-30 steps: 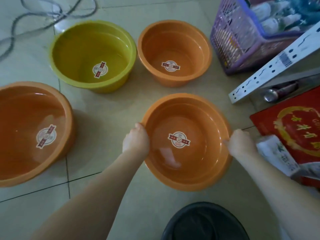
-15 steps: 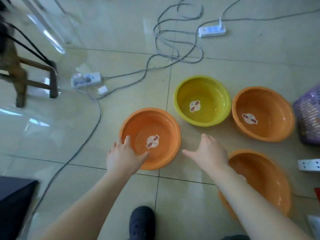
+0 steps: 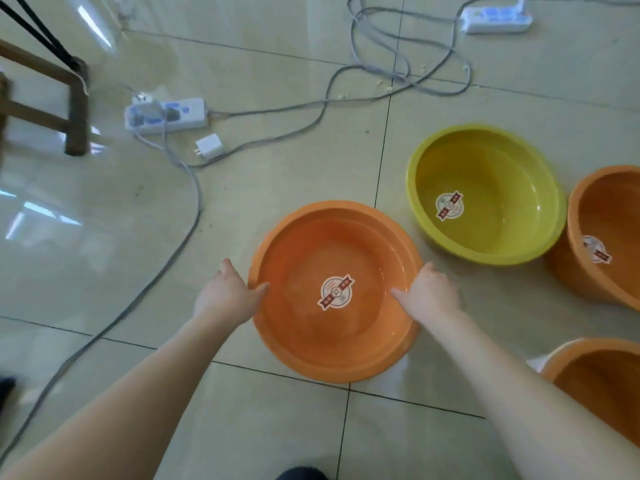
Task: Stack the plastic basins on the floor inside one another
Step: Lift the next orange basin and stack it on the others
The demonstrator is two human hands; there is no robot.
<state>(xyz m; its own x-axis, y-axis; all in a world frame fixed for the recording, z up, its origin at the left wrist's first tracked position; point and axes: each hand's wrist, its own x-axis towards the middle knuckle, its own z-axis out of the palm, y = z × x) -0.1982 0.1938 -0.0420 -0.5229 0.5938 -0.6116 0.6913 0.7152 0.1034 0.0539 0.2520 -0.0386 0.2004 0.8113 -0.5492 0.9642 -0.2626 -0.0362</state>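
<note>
A wide, shallow orange basin (image 3: 311, 344) with a round sticker sits on the tiled floor at centre. My left hand (image 3: 227, 294) is on its left rim and my right hand (image 3: 431, 296) on its right rim, each with the thumb inside and the fingers outside. The basin rests flat on the floor. To its upper right stands a yellow basin (image 3: 502, 181). A deeper orange basin (image 3: 609, 209) is cut off by the right edge, and another orange basin (image 3: 602, 386) lies at the lower right, partly behind my right forearm.
A white power strip (image 3: 166, 114) with plugs, a loose white charger (image 3: 209, 147) and grey cables (image 3: 187, 216) run across the floor to the left and behind. A second power strip (image 3: 495, 19) lies at the top. A wooden stool leg (image 3: 76, 109) stands at far left.
The view swung left from the near orange basin to the wide one. Both hands let go of the first basin, reached over and closed onto the wide basin's two rims.
</note>
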